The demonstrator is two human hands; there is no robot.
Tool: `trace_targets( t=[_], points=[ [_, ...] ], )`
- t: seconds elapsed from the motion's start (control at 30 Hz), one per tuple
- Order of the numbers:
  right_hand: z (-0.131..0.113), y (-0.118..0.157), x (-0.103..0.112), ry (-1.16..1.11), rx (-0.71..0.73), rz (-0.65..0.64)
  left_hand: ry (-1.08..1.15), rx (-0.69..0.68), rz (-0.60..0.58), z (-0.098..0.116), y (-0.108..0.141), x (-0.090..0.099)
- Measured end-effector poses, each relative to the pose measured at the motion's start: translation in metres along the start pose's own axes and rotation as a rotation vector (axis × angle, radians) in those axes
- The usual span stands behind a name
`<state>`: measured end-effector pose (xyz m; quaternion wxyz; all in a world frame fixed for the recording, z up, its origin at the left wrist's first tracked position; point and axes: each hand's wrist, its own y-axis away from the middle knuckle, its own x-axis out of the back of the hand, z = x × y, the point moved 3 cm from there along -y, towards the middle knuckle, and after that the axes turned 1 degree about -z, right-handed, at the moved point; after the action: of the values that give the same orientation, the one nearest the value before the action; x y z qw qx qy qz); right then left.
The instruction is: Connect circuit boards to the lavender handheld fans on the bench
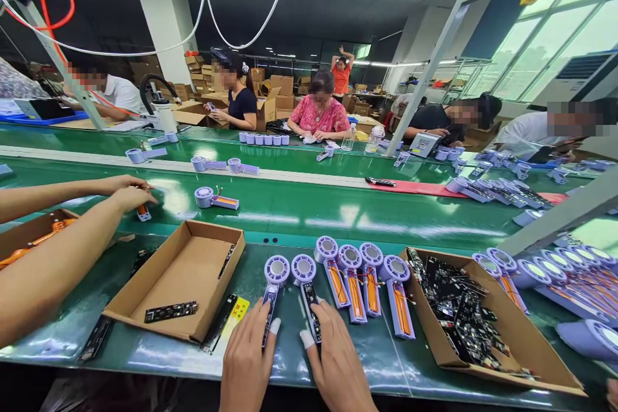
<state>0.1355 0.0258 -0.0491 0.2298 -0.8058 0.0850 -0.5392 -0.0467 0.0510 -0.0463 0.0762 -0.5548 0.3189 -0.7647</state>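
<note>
My left hand (247,353) holds the handle of a small purple handheld fan (277,268), its fingers on the left side and its white-capped thumb on the right. Beside it, my right hand (337,355) grips a second purple fan (304,269) the same way, fingertips resting on a black circuit board (311,309) in the handle. Both fans lie on the green bench, round heads pointing away from me. Right of them, several fans (356,299) lie with orange parts and wires showing in their handles. My fingers partly cover both handles.
An open cardboard box (217,290) with a few boards stands left; another box (531,370) holds piled boards on the right. A yellow-labelled strip (236,315) lies between. A co-worker's arms (72,238) reach in from the left. A green conveyor (309,206) carries fans (204,197).
</note>
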Motion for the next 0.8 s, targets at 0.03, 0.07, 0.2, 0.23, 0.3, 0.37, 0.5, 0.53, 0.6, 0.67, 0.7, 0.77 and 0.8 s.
trace_targets(
  t=[0.03,0.07,0.2,0.23,0.3,0.37,0.5,0.53,0.6,0.67,0.7,0.77,0.8],
  points=[
    [0.0,0.0,0.0,0.006,0.01,0.004,0.002,-0.007,0.004,0.0,0.0,0.001],
    [0.0,0.0,0.0,0.008,0.017,0.008,0.004,-0.013,0.012,0.001,-0.001,0.003],
    [-0.001,-0.003,0.003,-0.015,0.002,0.022,0.034,-0.021,0.049,0.002,-0.003,0.009],
    [-0.001,-0.003,0.004,-0.022,-0.002,0.021,0.042,-0.021,0.051,0.002,-0.002,0.009],
    [0.001,-0.001,0.002,-0.031,-0.006,0.002,0.049,-0.024,0.043,0.0,0.0,0.007],
    [0.004,0.002,-0.001,-0.035,-0.013,-0.019,0.046,-0.027,0.016,-0.001,0.003,0.004],
    [0.009,0.006,-0.007,-0.054,-0.047,-0.028,0.029,-0.02,-0.016,-0.002,0.008,-0.001],
    [0.009,0.006,-0.007,-0.06,-0.052,-0.025,0.025,-0.016,-0.012,-0.002,0.008,-0.001],
    [0.007,0.004,-0.007,-0.073,-0.057,-0.019,0.021,-0.007,0.006,-0.001,0.007,0.001],
    [0.005,0.001,-0.004,-0.082,-0.057,-0.021,0.019,-0.004,0.018,0.001,0.005,0.003],
    [0.004,0.0,-0.003,-0.084,-0.059,-0.03,0.015,-0.002,0.015,0.001,0.004,0.003],
    [0.003,-0.002,-0.003,-0.074,-0.067,-0.061,0.002,0.002,-0.009,0.002,0.001,0.004],
    [0.003,-0.003,-0.003,-0.066,-0.073,-0.078,-0.003,0.005,-0.024,0.002,0.0,0.004]
  ],
)
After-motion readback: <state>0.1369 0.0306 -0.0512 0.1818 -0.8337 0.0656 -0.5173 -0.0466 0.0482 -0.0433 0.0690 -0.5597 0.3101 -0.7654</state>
